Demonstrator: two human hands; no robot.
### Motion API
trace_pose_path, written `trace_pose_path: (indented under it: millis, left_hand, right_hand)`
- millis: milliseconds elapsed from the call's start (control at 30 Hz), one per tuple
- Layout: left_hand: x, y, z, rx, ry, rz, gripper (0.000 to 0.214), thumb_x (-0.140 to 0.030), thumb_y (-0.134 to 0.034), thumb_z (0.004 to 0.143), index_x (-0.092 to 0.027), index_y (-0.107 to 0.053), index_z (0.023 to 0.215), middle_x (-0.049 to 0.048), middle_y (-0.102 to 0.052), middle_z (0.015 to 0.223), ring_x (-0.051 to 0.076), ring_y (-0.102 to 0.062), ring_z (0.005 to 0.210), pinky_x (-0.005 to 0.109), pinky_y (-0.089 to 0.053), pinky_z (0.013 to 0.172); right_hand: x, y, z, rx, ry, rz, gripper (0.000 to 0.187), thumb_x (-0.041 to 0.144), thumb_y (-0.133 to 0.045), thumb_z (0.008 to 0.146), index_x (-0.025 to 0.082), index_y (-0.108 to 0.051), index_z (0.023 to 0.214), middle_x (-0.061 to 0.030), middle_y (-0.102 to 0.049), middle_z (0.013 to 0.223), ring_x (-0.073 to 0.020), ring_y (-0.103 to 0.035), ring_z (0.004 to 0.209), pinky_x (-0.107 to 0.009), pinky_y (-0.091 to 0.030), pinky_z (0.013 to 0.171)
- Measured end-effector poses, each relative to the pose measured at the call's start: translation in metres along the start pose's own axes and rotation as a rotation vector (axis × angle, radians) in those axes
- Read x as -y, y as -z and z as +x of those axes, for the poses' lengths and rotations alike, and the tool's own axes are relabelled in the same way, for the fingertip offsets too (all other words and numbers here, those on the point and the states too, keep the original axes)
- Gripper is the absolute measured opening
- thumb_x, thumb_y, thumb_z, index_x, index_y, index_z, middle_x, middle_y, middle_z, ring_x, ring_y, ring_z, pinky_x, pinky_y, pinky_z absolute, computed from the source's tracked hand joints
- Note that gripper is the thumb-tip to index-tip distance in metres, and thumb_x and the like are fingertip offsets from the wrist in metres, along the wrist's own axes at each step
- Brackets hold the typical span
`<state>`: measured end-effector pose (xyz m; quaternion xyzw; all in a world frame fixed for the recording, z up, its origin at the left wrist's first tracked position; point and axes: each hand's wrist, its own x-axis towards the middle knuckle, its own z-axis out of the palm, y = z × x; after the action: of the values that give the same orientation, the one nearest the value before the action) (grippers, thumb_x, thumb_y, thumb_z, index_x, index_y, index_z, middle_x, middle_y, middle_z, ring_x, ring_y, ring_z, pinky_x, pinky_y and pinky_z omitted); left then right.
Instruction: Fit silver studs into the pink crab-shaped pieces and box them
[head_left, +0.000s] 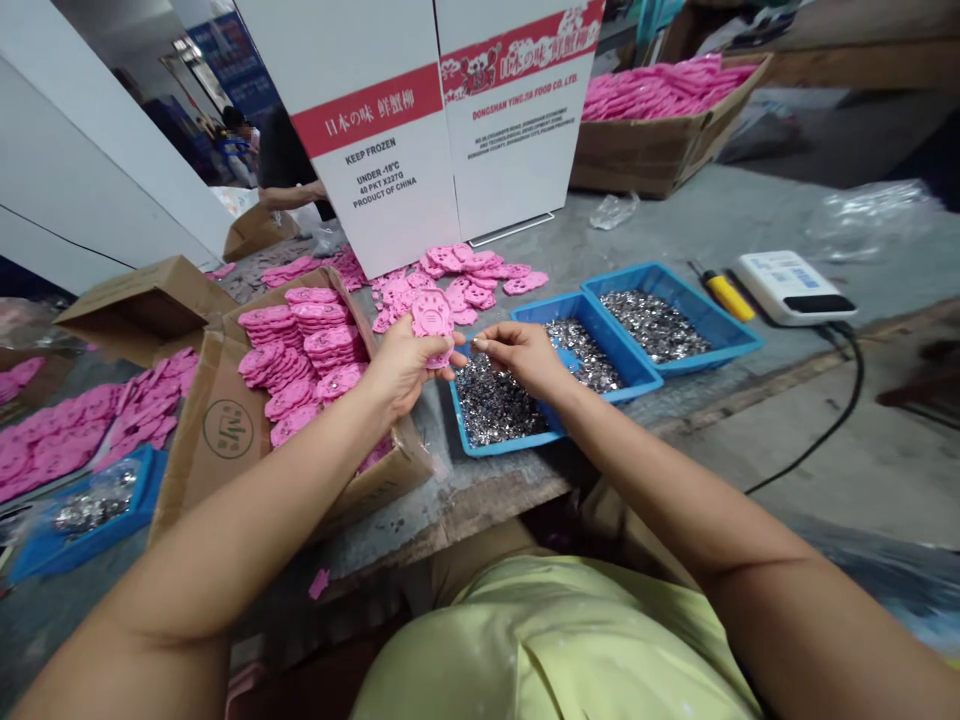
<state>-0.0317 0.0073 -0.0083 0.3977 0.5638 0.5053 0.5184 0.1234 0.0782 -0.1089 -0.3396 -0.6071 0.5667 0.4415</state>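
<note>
My left hand (405,368) grips a pink molded piece (432,318) with a raised pattern on its face, holding it up in front of the white carton. To its right, my right hand (525,358) has thumb and forefinger pinched together on a tiny shiny part (475,343), too small to name. The pinch is close to the pink piece, above a blue tray (480,448) of small silvery metal parts (495,405). Left of my left hand stands a cardboard box (217,425) with stacks of similar pink pieces (330,340).
More blue trays (739,350) of metal parts stand at right, beside a yellow-handled tool (727,295) and a white device (795,285) with a cable. A white printed carton (390,220) rises behind loose pink pieces (476,275). A person's arm (289,196) shows behind it.
</note>
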Motion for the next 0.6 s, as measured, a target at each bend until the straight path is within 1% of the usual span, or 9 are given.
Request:
trace_pose_path:
  millis: [100,200,300,367,433,533,600]
  left_hand:
    - [0.002,-0.001,-0.001,0.021,-0.019,0.012,0.035,-0.001,-0.073,0.066,-0.016,-0.057,0.093,0.0049,-0.071,0.083,0.014,-0.067,0.057,0.025,-0.045,0.047]
    - [0.002,-0.002,-0.002,0.043,-0.051,0.0,0.036,-0.002,-0.077,0.067,-0.017,-0.057,0.093,0.0021,-0.069,0.078,0.014,-0.066,0.057,0.024,-0.045,0.046]
    - [0.002,-0.002,-0.003,0.04,-0.087,-0.036,0.04,-0.003,-0.081,0.066,-0.017,-0.054,0.093,0.0006,-0.069,0.074,0.014,-0.067,0.057,0.023,-0.047,0.047]
    - [0.001,-0.001,-0.003,0.035,-0.099,-0.057,0.044,-0.005,-0.084,0.065,-0.018,-0.053,0.093,0.0003,-0.069,0.072,0.014,-0.067,0.057,0.023,-0.046,0.047]
    - [0.0,0.0,-0.004,0.039,-0.103,-0.065,0.046,-0.007,-0.087,0.063,-0.018,-0.052,0.092,-0.0002,-0.068,0.069,0.014,-0.066,0.056,0.022,-0.045,0.046]
    - [0.0,0.001,-0.005,0.048,-0.101,-0.066,0.046,-0.01,-0.09,0.062,-0.017,-0.053,0.089,-0.0006,-0.068,0.069,0.012,-0.065,0.056,0.021,-0.044,0.047]
    - [-0.001,0.001,-0.005,0.046,-0.104,-0.069,0.047,-0.011,-0.09,0.061,-0.017,-0.053,0.089,-0.0013,-0.068,0.07,0.012,-0.065,0.055,0.021,-0.043,0.046]
  right_hand:
    - [0.012,-0.001,-0.004,-0.011,0.049,0.05,0.035,0.052,-0.08,0.076,0.019,-0.07,0.079,0.0042,-0.054,0.061,-0.0094,-0.037,0.053,-0.026,-0.03,0.052]
    - [0.025,-0.005,-0.01,-0.045,0.133,0.037,0.027,0.046,-0.08,0.08,0.02,-0.073,0.081,0.001,-0.063,0.071,-0.0111,-0.046,0.06,-0.027,-0.037,0.057]
    - [0.033,-0.015,-0.016,-0.115,0.198,-0.015,0.015,0.037,-0.078,0.084,0.022,-0.076,0.083,-0.0018,-0.07,0.082,-0.0142,-0.055,0.07,-0.03,-0.045,0.065]
    - [0.033,-0.023,-0.018,-0.175,0.244,-0.049,0.009,0.031,-0.076,0.087,0.023,-0.078,0.084,-0.0031,-0.073,0.087,-0.016,-0.059,0.076,-0.032,-0.05,0.07]
    - [0.03,-0.031,-0.019,-0.229,0.293,-0.077,0.007,0.028,-0.074,0.089,0.024,-0.079,0.087,-0.0041,-0.075,0.092,-0.0176,-0.063,0.082,-0.034,-0.053,0.076]
    - [0.027,-0.039,-0.021,-0.31,0.367,-0.138,0.01,0.025,-0.071,0.091,0.025,-0.081,0.092,-0.0047,-0.075,0.095,-0.0194,-0.067,0.09,-0.036,-0.055,0.082]
    - [0.026,-0.04,-0.024,-0.344,0.415,-0.202,0.014,0.024,-0.069,0.092,0.026,-0.082,0.096,-0.0047,-0.073,0.095,-0.0199,-0.067,0.093,-0.037,-0.055,0.084]
